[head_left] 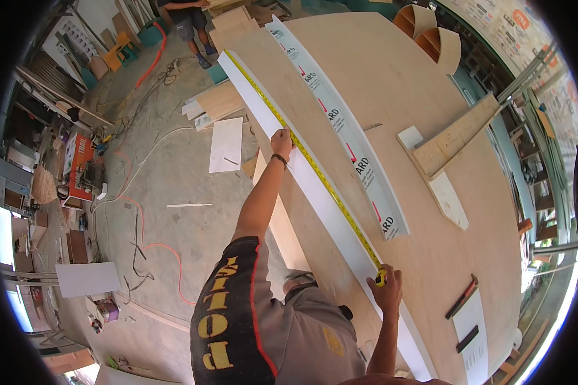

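I see a yellow tape measure [332,193] with dark markings, stretched along a narrow white board [332,217] below both hands; the right hand [390,295] grasps its case [381,278]; the blade [250,81] runs past the curled left hand [280,142], whose grip I cannot tell, and extends beyond it.

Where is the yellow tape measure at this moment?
In the head view, the tape measure has its case in the right hand, right of centre; its blade runs up-left along the white strip, past the left hand.
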A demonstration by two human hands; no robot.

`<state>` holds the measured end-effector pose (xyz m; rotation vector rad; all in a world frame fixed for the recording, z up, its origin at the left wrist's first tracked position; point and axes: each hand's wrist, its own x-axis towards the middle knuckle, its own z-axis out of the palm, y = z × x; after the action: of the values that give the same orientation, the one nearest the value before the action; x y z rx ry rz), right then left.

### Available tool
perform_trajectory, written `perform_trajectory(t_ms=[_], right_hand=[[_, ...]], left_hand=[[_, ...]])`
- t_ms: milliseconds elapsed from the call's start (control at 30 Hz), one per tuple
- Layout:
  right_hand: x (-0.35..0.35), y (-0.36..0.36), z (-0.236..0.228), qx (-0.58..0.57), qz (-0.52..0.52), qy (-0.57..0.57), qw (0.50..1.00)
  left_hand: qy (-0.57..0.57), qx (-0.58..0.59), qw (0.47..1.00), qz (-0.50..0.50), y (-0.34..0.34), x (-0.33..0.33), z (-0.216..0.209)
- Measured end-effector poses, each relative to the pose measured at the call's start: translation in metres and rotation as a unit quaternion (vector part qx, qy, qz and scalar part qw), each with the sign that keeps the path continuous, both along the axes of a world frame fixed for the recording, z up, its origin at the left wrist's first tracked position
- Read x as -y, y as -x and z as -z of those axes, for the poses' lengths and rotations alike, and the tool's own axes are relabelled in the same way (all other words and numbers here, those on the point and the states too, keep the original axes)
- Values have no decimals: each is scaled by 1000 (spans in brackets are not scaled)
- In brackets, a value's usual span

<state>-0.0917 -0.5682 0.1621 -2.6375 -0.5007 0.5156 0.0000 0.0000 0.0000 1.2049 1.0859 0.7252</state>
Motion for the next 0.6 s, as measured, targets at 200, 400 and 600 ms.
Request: perform_trajectory(t_ms=[200, 400, 600], right_hand=[[-13, -14, 7, -7, 14, -47, 999], [68, -14, 23, -57, 58, -69, 994], [117, -5, 17, -110, 91, -111, 984]], left_hand=[[-23, 21, 999, -15, -6, -3, -24], [-187, -84, 979, -4, 11, 130, -26], [-408, 51, 890, 195, 84, 302, -79]])
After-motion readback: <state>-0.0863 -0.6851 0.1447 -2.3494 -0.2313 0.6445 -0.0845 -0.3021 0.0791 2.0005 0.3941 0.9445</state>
